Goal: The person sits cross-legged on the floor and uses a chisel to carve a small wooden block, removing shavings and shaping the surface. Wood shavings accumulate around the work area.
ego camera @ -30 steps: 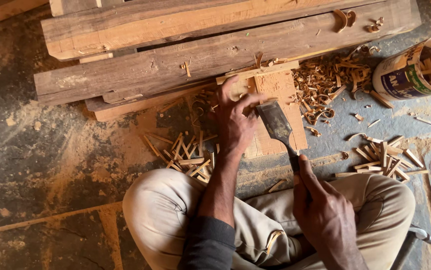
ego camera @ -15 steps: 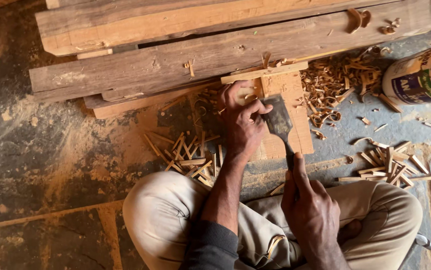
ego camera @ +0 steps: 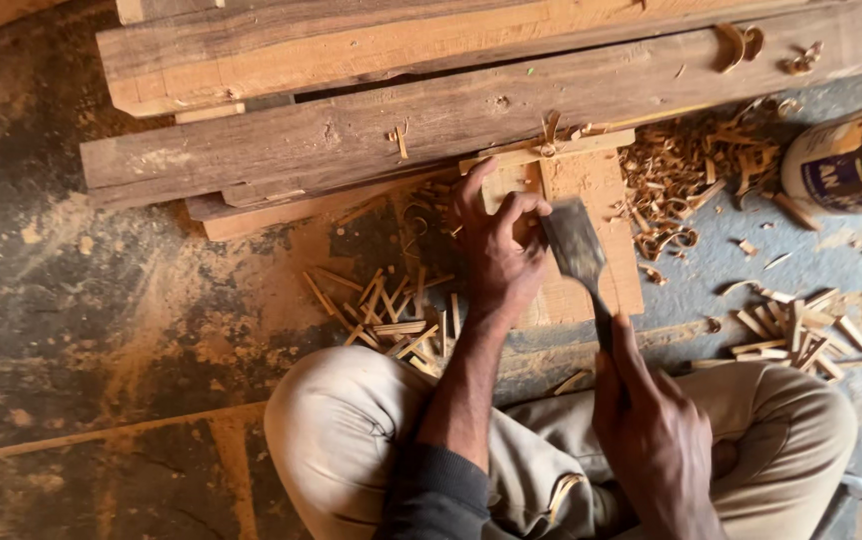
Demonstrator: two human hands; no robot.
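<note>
A flat light-wood workpiece [ego camera: 591, 200] lies on the floor against a long dark beam [ego camera: 431, 130]. My left hand [ego camera: 496, 250] presses down on the workpiece, fingers curled beside a broad metal chisel [ego camera: 576, 250]. My right hand [ego camera: 651, 430] grips the chisel's handle close to my knees. The blade rests on the wood just right of my left fingers. I sit with beige trousers folded under me.
Several rough planks [ego camera: 351, 50] are stacked at the top. Wood chips [ego camera: 391, 310] lie left of my hand, curly shavings [ego camera: 691, 180] to the right, more chips [ego camera: 801, 330] by my right knee. A round container [ego camera: 846, 160] stands at the right edge.
The view has shifted slightly. My left hand stays on the workpiece while the chisel blade has edged a little along the wood beside it.
</note>
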